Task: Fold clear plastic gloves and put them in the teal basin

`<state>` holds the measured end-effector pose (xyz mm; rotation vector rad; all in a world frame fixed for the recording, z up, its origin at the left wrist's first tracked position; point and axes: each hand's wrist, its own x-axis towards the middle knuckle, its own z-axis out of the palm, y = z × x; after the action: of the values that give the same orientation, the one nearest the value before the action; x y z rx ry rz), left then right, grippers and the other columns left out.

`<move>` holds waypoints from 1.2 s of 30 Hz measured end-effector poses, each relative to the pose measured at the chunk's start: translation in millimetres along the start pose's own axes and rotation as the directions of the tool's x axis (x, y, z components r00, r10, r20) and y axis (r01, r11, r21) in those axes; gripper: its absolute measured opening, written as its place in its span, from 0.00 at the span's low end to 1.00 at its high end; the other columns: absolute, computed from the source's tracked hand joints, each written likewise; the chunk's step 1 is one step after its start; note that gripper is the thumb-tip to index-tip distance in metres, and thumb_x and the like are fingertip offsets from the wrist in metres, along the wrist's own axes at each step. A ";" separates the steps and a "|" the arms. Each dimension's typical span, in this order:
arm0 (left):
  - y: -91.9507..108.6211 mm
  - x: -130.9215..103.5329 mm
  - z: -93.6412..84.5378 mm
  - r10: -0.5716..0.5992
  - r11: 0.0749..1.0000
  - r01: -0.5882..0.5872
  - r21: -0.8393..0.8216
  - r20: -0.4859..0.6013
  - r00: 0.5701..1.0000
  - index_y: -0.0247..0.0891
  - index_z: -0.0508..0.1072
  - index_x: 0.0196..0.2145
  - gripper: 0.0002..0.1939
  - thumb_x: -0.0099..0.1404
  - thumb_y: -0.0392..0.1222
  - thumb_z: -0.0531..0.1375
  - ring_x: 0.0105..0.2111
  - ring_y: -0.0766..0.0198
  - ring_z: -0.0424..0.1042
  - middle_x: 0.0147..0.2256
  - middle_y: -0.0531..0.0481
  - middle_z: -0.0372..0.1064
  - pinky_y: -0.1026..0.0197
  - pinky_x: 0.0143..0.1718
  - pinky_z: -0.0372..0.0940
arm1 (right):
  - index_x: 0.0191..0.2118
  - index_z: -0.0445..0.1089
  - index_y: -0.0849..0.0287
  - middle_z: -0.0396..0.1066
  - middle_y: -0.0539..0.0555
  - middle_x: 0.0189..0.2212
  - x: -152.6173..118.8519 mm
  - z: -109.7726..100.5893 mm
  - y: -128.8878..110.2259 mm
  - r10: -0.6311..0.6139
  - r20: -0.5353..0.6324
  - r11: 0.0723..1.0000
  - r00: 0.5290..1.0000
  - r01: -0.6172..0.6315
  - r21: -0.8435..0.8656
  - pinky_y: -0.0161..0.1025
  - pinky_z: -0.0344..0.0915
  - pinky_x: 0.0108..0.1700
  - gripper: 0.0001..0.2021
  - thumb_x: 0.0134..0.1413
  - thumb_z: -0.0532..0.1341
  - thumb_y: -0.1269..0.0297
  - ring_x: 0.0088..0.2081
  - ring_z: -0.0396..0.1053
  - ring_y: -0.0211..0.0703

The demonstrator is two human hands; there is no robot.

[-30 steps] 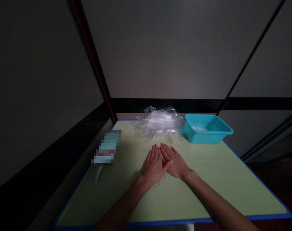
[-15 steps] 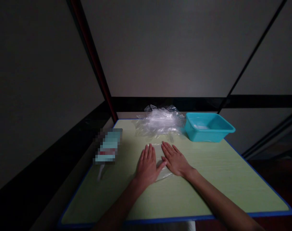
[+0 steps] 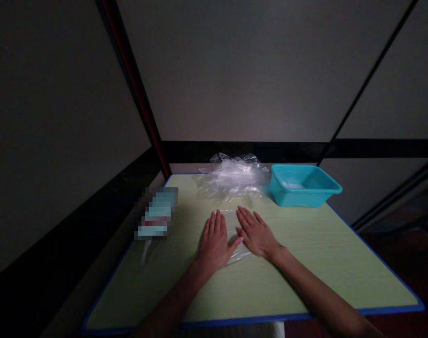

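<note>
A clear plastic bag [image 3: 239, 253], folded or flattened, lies on the light green table in front of me. My left hand [image 3: 215, 241] rests flat over its left part, fingers stretched away from me. Over the right part lies my right hand [image 3: 258, 231], palm down, its fingers pointing forward and left. Both thumbs come close together over the middle of the bag. Neither hand grips anything, and much of the bag is hidden under the palms.
A loose heap of clear plastic bags [image 3: 235, 178] lies at the table's back edge. Right of it stands a turquoise basin [image 3: 301, 197] with something whitish inside. At the left edge is a blurred-out pale green item [image 3: 159, 213]. Walls border the table [image 3: 322, 267] behind and left.
Both hands stay flat on the plastic bag with hardly any movement. The whole view has shifted very slightly.
</note>
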<state>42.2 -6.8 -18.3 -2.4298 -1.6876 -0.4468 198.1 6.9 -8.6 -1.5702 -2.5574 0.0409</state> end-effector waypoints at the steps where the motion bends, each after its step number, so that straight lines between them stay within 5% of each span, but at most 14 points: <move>1: 0.0 0.0 -0.2 0.000 1.000 0.000 0.003 0.004 1.000 0.20 0.57 0.53 0.40 0.59 0.62 0.43 0.56 0.46 0.48 0.55 0.29 0.50 0.48 0.53 0.49 | 0.60 0.42 0.66 0.38 0.58 0.60 -0.4 -0.1 0.5 0.010 -0.001 1.000 1.000 -0.010 -0.001 0.46 0.40 0.58 0.26 0.58 0.40 0.58 0.60 0.37 0.43; 22: 1.9 -0.4 -3.4 -0.021 0.998 0.017 0.056 0.065 0.998 0.17 0.55 0.53 0.41 0.58 0.61 0.45 0.57 0.48 0.46 0.56 0.29 0.46 0.50 0.54 0.47 | 0.60 0.43 0.69 0.39 0.57 0.60 -6.0 -2.2 -3.2 0.163 -0.020 0.986 0.986 -0.163 -0.026 0.48 0.37 0.57 0.27 0.57 0.39 0.60 0.60 0.39 0.44; 36: -2.3 0.4 1.2 0.004 1.000 -0.004 -0.008 -0.001 1.000 0.19 0.50 0.55 0.41 0.59 0.61 0.43 0.58 0.49 0.41 0.57 0.30 0.43 0.50 0.55 0.46 | 0.60 0.44 0.66 0.38 0.57 0.60 -4.8 1.2 -1.0 0.184 -0.036 0.983 0.982 -0.183 0.015 0.48 0.38 0.57 0.27 0.58 0.39 0.56 0.60 0.37 0.46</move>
<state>40.4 -5.3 -19.4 -2.4377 -1.6831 -0.4545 199.2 2.3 -10.2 -1.7803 -2.3727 0.0452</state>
